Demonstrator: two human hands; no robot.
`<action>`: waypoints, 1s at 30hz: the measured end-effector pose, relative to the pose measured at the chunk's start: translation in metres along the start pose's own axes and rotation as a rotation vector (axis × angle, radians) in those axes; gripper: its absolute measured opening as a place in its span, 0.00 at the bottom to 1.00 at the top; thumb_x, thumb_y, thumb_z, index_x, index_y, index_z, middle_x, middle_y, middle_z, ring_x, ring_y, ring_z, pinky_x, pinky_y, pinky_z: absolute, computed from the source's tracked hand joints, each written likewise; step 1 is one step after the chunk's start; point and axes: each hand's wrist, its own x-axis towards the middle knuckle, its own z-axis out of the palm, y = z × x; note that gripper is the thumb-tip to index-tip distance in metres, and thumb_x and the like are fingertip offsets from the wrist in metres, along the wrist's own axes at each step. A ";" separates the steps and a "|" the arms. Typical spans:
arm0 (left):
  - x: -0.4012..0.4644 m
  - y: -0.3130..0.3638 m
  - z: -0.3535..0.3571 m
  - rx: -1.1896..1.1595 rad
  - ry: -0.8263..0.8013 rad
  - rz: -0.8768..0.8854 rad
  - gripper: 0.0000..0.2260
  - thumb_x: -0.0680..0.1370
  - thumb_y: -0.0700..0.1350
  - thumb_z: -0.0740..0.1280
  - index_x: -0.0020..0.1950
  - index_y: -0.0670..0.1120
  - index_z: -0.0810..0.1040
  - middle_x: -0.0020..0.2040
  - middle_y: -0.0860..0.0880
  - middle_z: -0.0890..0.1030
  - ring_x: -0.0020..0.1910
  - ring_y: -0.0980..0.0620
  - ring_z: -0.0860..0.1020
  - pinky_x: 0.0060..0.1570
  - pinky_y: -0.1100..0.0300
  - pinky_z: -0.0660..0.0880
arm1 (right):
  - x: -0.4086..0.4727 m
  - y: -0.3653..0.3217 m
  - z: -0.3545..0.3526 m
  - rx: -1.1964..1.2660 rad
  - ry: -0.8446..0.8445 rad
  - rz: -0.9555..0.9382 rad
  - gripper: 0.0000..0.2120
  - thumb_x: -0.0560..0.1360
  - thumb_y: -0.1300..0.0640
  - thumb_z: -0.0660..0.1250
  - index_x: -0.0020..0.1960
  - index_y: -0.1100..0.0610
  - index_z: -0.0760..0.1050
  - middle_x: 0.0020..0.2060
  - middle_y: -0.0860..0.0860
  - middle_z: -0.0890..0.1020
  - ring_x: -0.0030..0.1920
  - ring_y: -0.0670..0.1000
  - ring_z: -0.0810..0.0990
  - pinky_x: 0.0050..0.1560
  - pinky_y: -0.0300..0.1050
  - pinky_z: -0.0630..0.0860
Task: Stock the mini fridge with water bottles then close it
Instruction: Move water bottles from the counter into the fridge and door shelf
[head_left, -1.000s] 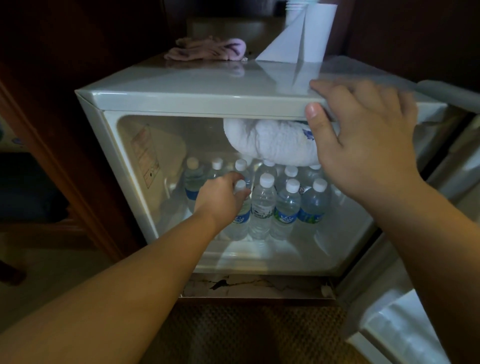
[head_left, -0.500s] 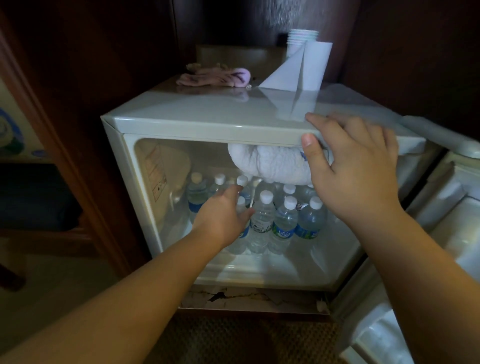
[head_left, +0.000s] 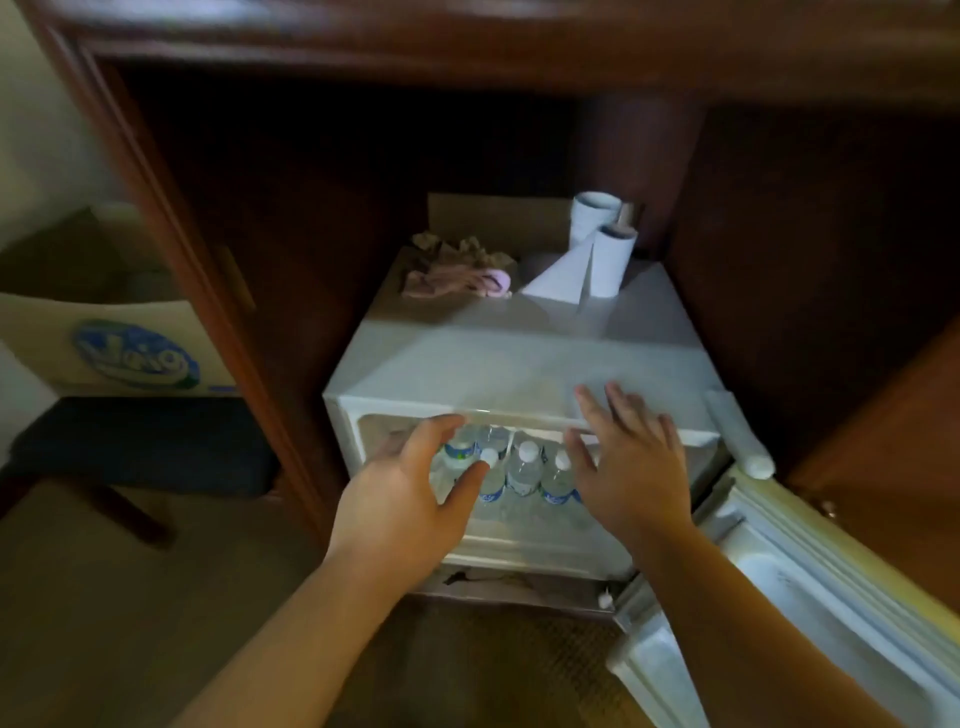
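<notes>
Head view: paper roll, pink cloth atop fridge.

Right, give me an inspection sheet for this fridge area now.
Surface: mini fridge top, white, inside a dark wooden cabinet.
Job's things: water bottles upright inside; fridge door open at right.
Clutter: pink cloth, paper roll, cups on top.
Hands: left hand and right hand open, holding nothing.
Cables: nothing seen.
Surroundings: cardboard box at left; carpet.

water bottles in mini fridge; door right; paper roll on top, cloth left of it
</notes>
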 end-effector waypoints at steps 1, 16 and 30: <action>0.002 0.014 -0.019 -0.011 0.005 -0.008 0.22 0.79 0.60 0.71 0.71 0.60 0.73 0.63 0.57 0.82 0.55 0.56 0.82 0.48 0.54 0.84 | -0.003 -0.005 -0.017 0.049 -0.122 0.032 0.28 0.83 0.38 0.54 0.81 0.41 0.57 0.82 0.49 0.60 0.81 0.54 0.57 0.80 0.56 0.54; 0.121 0.239 -0.312 -0.056 0.132 0.028 0.22 0.78 0.59 0.70 0.70 0.56 0.75 0.58 0.59 0.81 0.56 0.58 0.81 0.51 0.55 0.84 | -0.023 -0.102 -0.450 0.565 0.205 -0.091 0.16 0.79 0.49 0.67 0.66 0.44 0.76 0.54 0.36 0.77 0.58 0.44 0.76 0.57 0.46 0.78; 0.321 0.267 -0.316 -0.037 0.009 0.092 0.25 0.81 0.61 0.67 0.77 0.62 0.66 0.68 0.54 0.80 0.66 0.52 0.78 0.61 0.52 0.80 | 0.145 -0.140 -0.448 -0.064 -0.157 0.179 0.26 0.74 0.37 0.66 0.67 0.49 0.70 0.53 0.50 0.83 0.58 0.57 0.79 0.58 0.54 0.73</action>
